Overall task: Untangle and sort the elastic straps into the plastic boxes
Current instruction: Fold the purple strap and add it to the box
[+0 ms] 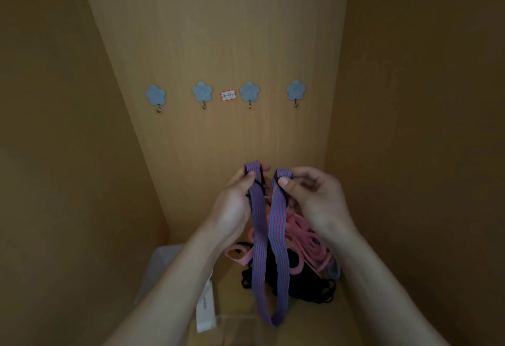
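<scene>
Tan wooden walls (213, 31) close in the left, far and right sides above a wooden floor (232, 285). A clear plastic box (161, 266) sits at the near left, a white tag (206, 310) against it. To its right lies a tangle of pink straps (308, 244), with black straps (308, 288) nearer. In front, partly hiding the tangle, a blue-and-red striped strap (281, 263) hangs in a long loop. The left hand (235, 206) and the right hand (319, 198) each pinch one top fold between thumb and curled fingers. Four blue flower hooks (202, 91) and a small red-edged label (228, 95) line the far wall.

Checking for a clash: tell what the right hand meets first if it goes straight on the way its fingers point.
Its fingers point leftward, so likely the left hand pinching the other end of the striped strap; depth is unclear.
</scene>
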Motion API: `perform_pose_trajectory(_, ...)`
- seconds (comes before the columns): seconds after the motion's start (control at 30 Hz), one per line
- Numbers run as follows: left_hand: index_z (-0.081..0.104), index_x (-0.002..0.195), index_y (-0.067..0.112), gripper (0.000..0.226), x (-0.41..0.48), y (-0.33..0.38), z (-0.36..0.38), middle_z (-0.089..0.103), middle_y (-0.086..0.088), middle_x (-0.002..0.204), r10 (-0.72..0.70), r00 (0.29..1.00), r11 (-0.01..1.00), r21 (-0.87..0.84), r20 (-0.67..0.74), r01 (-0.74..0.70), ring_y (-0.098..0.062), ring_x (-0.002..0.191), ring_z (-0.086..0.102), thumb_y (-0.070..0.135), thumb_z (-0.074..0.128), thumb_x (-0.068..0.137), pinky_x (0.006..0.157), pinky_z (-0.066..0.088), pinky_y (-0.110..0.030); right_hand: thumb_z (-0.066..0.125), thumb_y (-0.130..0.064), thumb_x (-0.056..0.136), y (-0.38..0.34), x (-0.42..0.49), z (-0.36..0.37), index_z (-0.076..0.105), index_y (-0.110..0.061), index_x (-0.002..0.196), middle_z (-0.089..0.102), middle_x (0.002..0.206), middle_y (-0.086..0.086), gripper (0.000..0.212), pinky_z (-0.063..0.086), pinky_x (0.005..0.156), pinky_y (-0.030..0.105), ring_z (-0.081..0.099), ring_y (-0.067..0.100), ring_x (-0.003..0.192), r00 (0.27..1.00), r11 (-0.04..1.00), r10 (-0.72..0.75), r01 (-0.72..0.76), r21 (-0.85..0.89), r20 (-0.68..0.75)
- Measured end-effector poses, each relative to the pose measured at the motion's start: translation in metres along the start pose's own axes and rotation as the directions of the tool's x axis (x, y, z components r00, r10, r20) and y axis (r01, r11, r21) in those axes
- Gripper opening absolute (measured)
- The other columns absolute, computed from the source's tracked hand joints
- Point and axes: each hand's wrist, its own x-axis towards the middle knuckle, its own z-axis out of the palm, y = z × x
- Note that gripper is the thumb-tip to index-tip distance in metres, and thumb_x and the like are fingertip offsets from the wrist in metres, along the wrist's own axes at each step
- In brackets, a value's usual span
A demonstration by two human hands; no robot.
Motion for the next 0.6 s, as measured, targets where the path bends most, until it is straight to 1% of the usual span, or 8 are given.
perform_pose_trajectory(0.1,0.058,0.110,0.006,0.026,0.007,0.022,0.011,0.067,-0.014,0.096,0.054,0.996,0.999,-0.004,0.074,-0.054,-0.023,0.082,0.065,0.010,0.033,0.105,0.080,0.055,-0.041,0.070,0.006,0.086,-0.015,0.015,0.006,0.068,-0.012,0.081,0.066,0.065,-0.001,0.019,0.050,0.055,0.018,0.059,0.005,0.056,0.991,0.986,-0.123,0.129,-0.104,0.060)
perform_pose_trajectory(0.23,0.052,0.121,0.001,0.028,0.012,0.044,0.023,0.060,-0.018,0.092,0.064,0.993,0.997,0.039,0.103,-0.068,-0.025,0.073,0.059,0.011,0.031,0.105,0.068,0.052,-0.037,0.075,0.001,0.084,-0.037,0.028,0.012,0.069,-0.011,0.083,0.066,0.074,0.006,0.013,0.049,0.064,0.022,0.058,0.013,0.067,0.972,0.957,-0.229,0.236,-0.168,0.059)
perform_pose_trajectory(0.33,0.055,0.121,0.001,0.042,0.015,0.053,0.028,0.056,-0.025,0.106,0.063,0.987,0.995,0.066,0.148,-0.073,-0.030,0.079,0.057,0.022,0.023,0.105,0.066,0.052,-0.035,0.076,-0.001,0.084,-0.049,0.034,0.019,0.070,-0.001,0.089,0.060,0.082,0.016,0.007,0.043,0.050,0.014,0.052,0.004,0.058,0.964,0.944,-0.264,0.262,-0.201,0.016)
perform_pose_trajectory(0.4,0.058,0.114,0.004,0.044,0.017,0.057,0.031,0.054,-0.027,0.111,0.097,0.976,0.992,0.065,0.194,-0.112,-0.033,0.088,0.055,0.025,0.022,0.102,0.071,0.048,-0.038,0.076,-0.002,0.085,-0.052,0.040,0.024,0.068,-0.002,0.088,0.055,0.092,0.020,0.008,0.040,0.040,0.016,0.050,0.002,0.051,0.966,0.951,-0.255,0.246,-0.187,-0.029)
perform_pose_trajectory(0.43,0.058,0.111,0.005,0.041,0.018,0.059,0.033,0.055,-0.027,0.109,0.109,0.973,0.990,0.064,0.204,-0.124,-0.032,0.085,0.056,0.026,0.025,0.099,0.071,0.047,-0.038,0.075,-0.002,0.086,-0.052,0.043,0.026,0.067,-0.002,0.090,0.053,0.095,0.021,0.009,0.038,0.038,0.018,0.049,0.002,0.046,0.972,0.963,-0.231,0.222,-0.150,-0.042)
perform_pose_trajectory(0.5,0.057,0.105,0.003,0.036,0.018,0.061,0.037,0.054,-0.022,0.093,0.110,0.974,0.990,0.066,0.198,-0.125,-0.024,0.069,0.056,0.025,0.039,0.082,0.063,0.046,-0.033,0.074,-0.002,0.087,-0.052,0.047,0.028,0.062,-0.003,0.097,0.054,0.096,0.020,0.016,0.039,0.035,0.020,0.048,0.003,0.042,0.979,0.978,-0.192,0.185,-0.097,-0.064)
perform_pose_trajectory(0.57,0.052,0.108,0.003,0.047,0.020,0.063,0.040,0.050,-0.015,0.079,0.118,0.978,0.989,0.074,0.171,-0.132,-0.020,0.056,0.051,0.015,0.041,0.063,0.054,0.043,-0.029,0.074,-0.004,0.087,-0.054,0.047,0.030,0.058,-0.008,0.108,0.058,0.100,0.017,0.027,0.044,0.037,0.023,0.052,0.002,0.046,0.982,0.980,-0.181,0.175,-0.095,-0.058)
perform_pose_trajectory(0.6,0.050,0.110,0.003,0.054,0.021,0.063,0.041,0.050,-0.015,0.077,0.128,0.979,0.987,0.076,0.160,-0.141,-0.019,0.053,0.049,0.011,0.039,0.058,0.052,0.042,-0.028,0.073,-0.005,0.089,-0.056,0.047,0.031,0.059,-0.009,0.113,0.060,0.100,0.015,0.028,0.045,0.038,0.023,0.053,0.003,0.047,0.983,0.978,-0.182,0.178,-0.105,-0.031)
